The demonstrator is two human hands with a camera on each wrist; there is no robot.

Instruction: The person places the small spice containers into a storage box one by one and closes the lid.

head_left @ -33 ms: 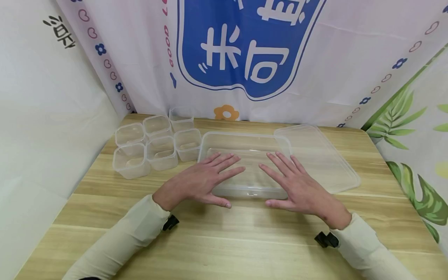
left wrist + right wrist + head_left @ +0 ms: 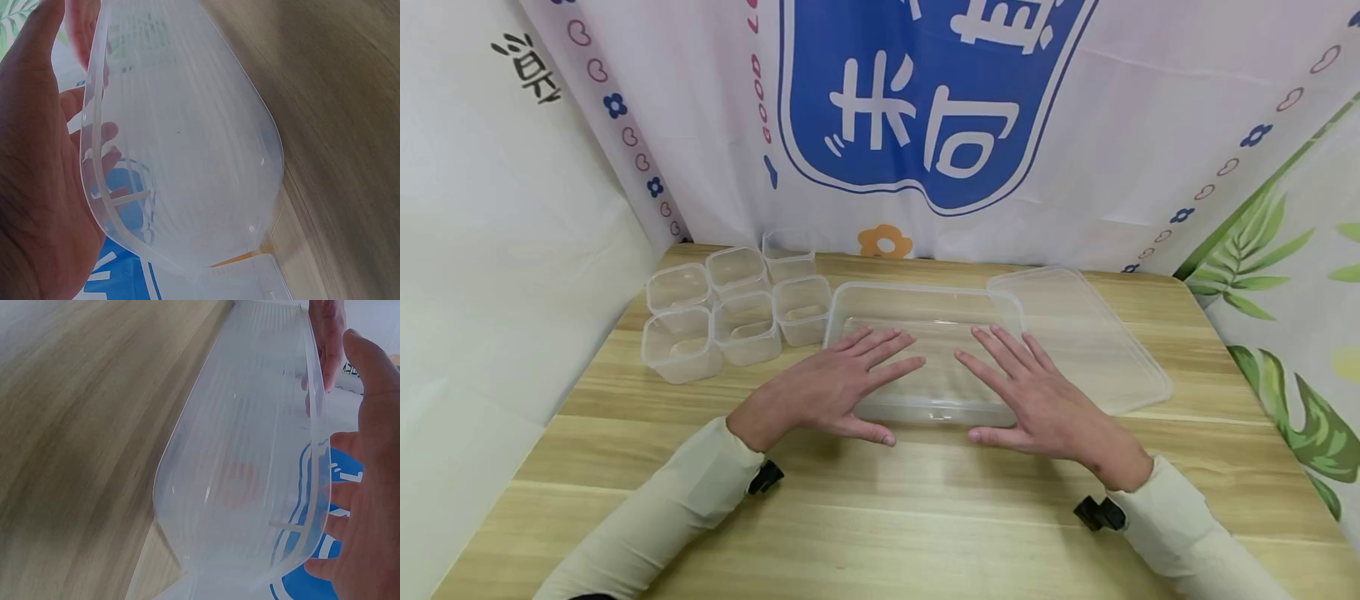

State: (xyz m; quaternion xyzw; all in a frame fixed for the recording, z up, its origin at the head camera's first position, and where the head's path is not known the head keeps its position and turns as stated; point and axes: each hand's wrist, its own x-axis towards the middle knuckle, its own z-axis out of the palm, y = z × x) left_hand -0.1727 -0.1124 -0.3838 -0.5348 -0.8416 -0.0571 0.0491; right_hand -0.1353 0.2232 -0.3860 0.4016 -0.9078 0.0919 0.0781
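Spreading across the near side of the large clear box (image 2: 940,411), the left hand (image 2: 831,389) and the right hand (image 2: 1048,404) each show an empty grip — fingers extended and parted, nothing held. Contact with the box's rim cannot be confirmed. The box stands upright on the counter (image 2: 925,521). Principal hazard, in judgement: a leftward nudge of the box could strike the six small containers (image 2: 747,337), the nearest sitting just beside its left end. Second hazard: the flat lid (image 2: 1093,350) lies at the box's right end, and any overlap could snag it. Uneven pressure on the near rim may tilt the box. Pose: both sleeved forearms (image 2: 658,512) converge from the box's near side — fingertips over its interior, thumbs pointing inward near its front wall.
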